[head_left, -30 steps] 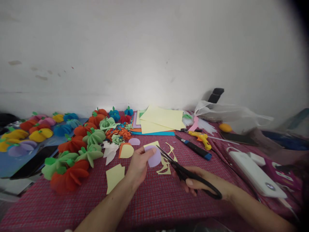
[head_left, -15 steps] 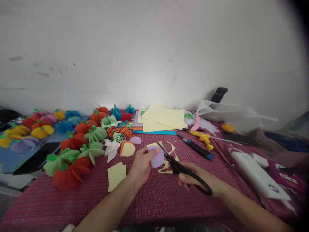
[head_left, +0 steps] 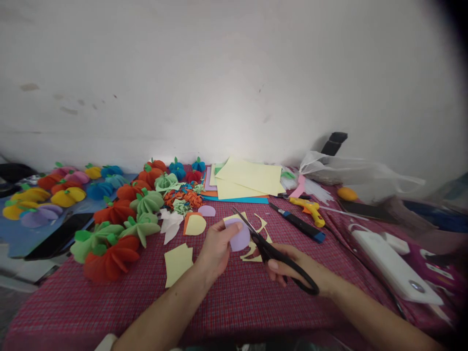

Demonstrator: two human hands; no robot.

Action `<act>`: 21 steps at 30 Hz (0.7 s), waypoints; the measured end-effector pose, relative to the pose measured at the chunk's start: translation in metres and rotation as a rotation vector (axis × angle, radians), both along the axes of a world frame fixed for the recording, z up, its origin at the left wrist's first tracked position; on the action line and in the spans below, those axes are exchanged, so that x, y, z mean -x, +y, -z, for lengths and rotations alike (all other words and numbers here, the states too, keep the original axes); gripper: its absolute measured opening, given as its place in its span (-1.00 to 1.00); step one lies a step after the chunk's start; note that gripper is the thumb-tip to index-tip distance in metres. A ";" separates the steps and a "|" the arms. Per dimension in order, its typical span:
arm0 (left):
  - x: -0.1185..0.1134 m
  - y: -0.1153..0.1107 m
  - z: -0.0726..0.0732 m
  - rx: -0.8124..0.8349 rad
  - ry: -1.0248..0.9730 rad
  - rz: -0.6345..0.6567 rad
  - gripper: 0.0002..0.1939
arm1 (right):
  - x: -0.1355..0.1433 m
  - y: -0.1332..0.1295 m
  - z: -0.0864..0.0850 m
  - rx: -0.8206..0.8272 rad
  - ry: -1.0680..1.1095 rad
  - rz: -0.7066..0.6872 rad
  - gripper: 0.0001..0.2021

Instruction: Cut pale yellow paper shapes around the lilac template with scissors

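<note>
My left hand [head_left: 215,246] pinches a round lilac felt-like piece [head_left: 239,239] between thumb and fingers. A pale yellow piece [head_left: 240,215] shows behind its top edge, held together with it. My right hand [head_left: 296,268] is closed on the black-handled scissors [head_left: 270,251]. Their blades point up and left, along the upper right edge of the lilac piece; whether they touch the yellow is too small to tell. Curved yellow offcuts [head_left: 261,224] lie on the cloth beside and under the scissors. Left of my left hand are rounded yellow pieces [head_left: 196,225] and squarer yellow pieces [head_left: 178,265].
Several colourful felt pumpkins [head_left: 113,209] fill the left side. Scraps [head_left: 183,199] and stacked sheets [head_left: 252,178] lie at the back by the wall. To the right are a box cutter [head_left: 300,224], a yellow glue gun [head_left: 309,209], an orange fruit [head_left: 347,194] and a white power bank [head_left: 397,265].
The view has shifted slightly, so the table things sit a little further right. Both hands keep their grips, and the scissors stay against the lilac piece's edge with hardly any movement.
</note>
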State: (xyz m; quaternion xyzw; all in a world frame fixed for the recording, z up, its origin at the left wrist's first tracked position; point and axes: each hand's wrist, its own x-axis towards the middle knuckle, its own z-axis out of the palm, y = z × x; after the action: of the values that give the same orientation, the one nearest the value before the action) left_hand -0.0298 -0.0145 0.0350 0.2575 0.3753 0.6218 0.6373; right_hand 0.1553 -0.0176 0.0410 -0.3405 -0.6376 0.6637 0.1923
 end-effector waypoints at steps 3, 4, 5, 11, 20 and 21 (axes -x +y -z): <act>0.001 0.000 0.000 0.004 -0.008 -0.008 -0.81 | 0.001 -0.001 -0.002 0.002 -0.014 0.011 -0.59; 0.001 0.000 0.000 0.007 -0.007 -0.007 -0.81 | 0.000 0.000 -0.002 0.002 -0.018 0.015 -0.59; 0.001 0.000 0.001 0.009 -0.006 -0.006 -0.81 | 0.000 0.000 -0.002 0.002 -0.023 0.018 -0.59; 0.002 0.000 -0.001 -0.006 -0.014 0.010 -0.81 | -0.003 0.002 -0.002 -0.033 -0.072 0.014 -0.67; 0.002 -0.001 -0.003 0.007 -0.009 0.034 -0.81 | -0.007 0.002 -0.012 -0.027 -0.136 0.026 -0.65; 0.002 -0.001 -0.003 0.012 -0.011 0.033 -0.81 | -0.008 0.001 -0.012 -0.034 -0.150 0.028 -0.65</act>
State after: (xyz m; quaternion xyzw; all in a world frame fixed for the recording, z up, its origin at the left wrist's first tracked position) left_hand -0.0319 -0.0160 0.0380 0.2565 0.3712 0.6105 0.6510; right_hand 0.1632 -0.0161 0.0532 -0.3946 -0.6566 0.6228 0.1590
